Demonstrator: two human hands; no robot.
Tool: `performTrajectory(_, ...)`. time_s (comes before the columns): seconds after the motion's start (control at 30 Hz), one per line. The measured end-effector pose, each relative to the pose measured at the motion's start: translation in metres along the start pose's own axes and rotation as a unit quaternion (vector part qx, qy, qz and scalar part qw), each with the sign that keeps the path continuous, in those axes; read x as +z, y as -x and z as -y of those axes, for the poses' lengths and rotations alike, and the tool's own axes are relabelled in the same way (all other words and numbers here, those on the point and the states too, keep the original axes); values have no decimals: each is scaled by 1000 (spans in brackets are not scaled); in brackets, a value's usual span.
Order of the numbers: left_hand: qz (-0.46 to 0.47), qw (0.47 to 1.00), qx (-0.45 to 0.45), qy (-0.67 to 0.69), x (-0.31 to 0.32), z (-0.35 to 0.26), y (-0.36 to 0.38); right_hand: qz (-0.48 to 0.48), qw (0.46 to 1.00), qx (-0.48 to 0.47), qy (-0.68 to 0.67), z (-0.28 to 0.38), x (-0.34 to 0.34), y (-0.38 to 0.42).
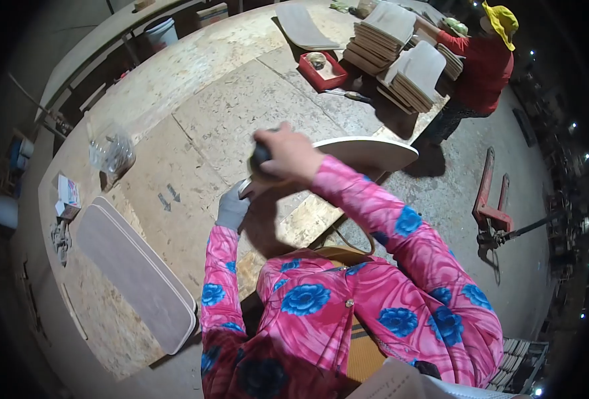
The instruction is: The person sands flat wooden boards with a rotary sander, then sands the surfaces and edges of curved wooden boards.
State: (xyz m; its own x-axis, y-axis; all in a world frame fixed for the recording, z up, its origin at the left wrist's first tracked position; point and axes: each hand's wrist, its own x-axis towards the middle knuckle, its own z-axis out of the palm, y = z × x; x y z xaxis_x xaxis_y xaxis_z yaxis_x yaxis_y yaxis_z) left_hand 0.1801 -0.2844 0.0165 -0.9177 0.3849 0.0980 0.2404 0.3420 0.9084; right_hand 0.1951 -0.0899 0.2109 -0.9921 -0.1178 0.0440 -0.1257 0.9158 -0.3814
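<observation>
My right hand [289, 154] is bare and closed around a dark tool handle [261, 156], held over the near end of a pale curved wooden panel [368, 150] that juts past the table edge. Just below it, my left hand [230, 206] in a grey glove grips the lower metal part of the same tool [244, 188]. Both arms wear pink sleeves with blue flowers.
A large chipboard worktable [201, 113] carries a stack of two rounded panels [138, 276] at the near left, a clear plastic bag [111, 151], a red tray [322, 70] and piles of curved panels [401, 60]. A person in red with a yellow hat [484, 63] stands at the far right. A red pallet jack [491, 206] sits on the floor.
</observation>
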Motion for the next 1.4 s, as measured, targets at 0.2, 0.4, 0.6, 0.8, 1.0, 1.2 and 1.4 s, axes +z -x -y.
performTrajectory(0.2, 36, 978, -43, 203, 29, 103, -30, 26, 997, -76, -20, 47, 23, -7)
performTrajectory(0.4, -21, 997, -4, -78, -5, -10, 2, -10, 998, 57, 11, -38, -18, 0)
performTrajectory(0.6, -30, 998, 0, -58, -2, -12, -2, -3, 975, 222, 23, -147, -74, 30)
performTrajectory(0.8, -28, 998, 1, -55, -2, -5, -3, -34, 994, 104, 21, -104, -42, 13)
performTrajectory(1.0, -13, 999, -32, 11, 6, 72, -10, -20, 998, -20, -56, 10, 17, -5)
performTrajectory(1.2, 12, 991, -53, -120, -6, 28, -3, -8, 999, -21, -47, 4, 14, -6)
performTrajectory(1.4, -40, 990, -59, -121, -5, 5, -1, -62, 990, 125, -2, -91, -37, 33)
